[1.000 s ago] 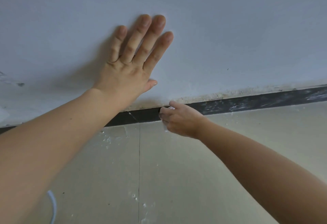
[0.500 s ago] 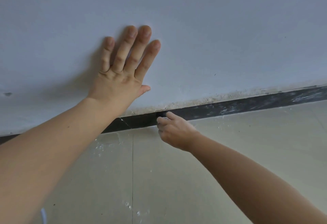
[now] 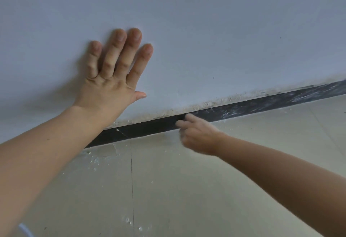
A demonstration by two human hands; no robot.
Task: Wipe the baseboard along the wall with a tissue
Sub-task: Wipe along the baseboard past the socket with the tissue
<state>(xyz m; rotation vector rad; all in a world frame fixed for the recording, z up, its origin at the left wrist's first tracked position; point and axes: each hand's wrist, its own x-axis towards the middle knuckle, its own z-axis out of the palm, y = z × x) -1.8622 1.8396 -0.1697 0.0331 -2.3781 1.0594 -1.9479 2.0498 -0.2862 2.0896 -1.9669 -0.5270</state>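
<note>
The fingers [image 3: 182, 124] of the right hand [image 3: 198, 135] are curled in, their tips against the face of the dark baseboard [image 3: 252, 108] about midway along its visible run. The hand is motion-blurred, and I cannot tell whether a tissue is gripped inside the curl; none can be made out. The right forearm comes in from the lower right, above the floor [image 3: 206, 190].

The left hand [image 3: 110, 86] lies flat on the wall [image 3: 224, 30] above and to the left, its fingers [image 3: 131, 53] straight and slightly spread, holding nothing, the thumb pointing right. The heel of the palm sits just above the baseboard's top edge.

The baseboard runs as a narrow band rising from lower left to upper right, where wall meets floor. Its top edge carries a crusty, pale line of plaster [image 3: 215, 103]. To the right of the right hand its face is streaked whitish; to the left it looks darker. A thin crack [image 3: 121, 132] crosses it near the left wrist.

On the floor a tile joint [image 3: 132, 180] runs straight toward the camera, with pale specks [image 3: 91, 159] beside it. The floor right of the right arm is open tile. A white cable [image 3: 26, 230] shows at the bottom left corner.
</note>
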